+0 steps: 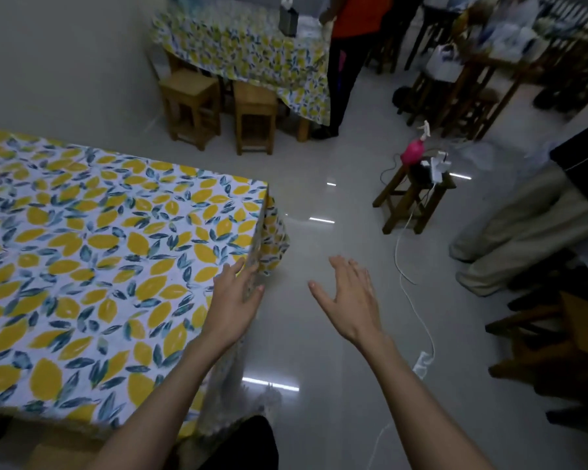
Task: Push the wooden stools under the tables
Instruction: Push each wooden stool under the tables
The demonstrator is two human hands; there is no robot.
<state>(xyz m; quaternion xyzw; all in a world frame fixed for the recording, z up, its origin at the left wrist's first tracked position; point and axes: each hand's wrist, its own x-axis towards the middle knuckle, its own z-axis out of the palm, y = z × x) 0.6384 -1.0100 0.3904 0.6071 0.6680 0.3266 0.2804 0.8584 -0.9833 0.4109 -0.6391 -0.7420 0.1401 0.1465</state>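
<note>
Currently between pushes: left hand [236, 293] and right hand [350, 296] spread wide, each grip empty, beside near bench [116, 249]; two wooden stools [218, 110] stand half-tucked at far bench [238, 45], likely next, needing approach

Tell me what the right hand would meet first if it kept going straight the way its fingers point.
Likely nothing soon: the right hand is open, pointing forward over bare glossy white floor. The lemon-print tablecloth table lies to its left, the dark wooden stool holding a pink bottle to its right. Depth is unclear.
</note>
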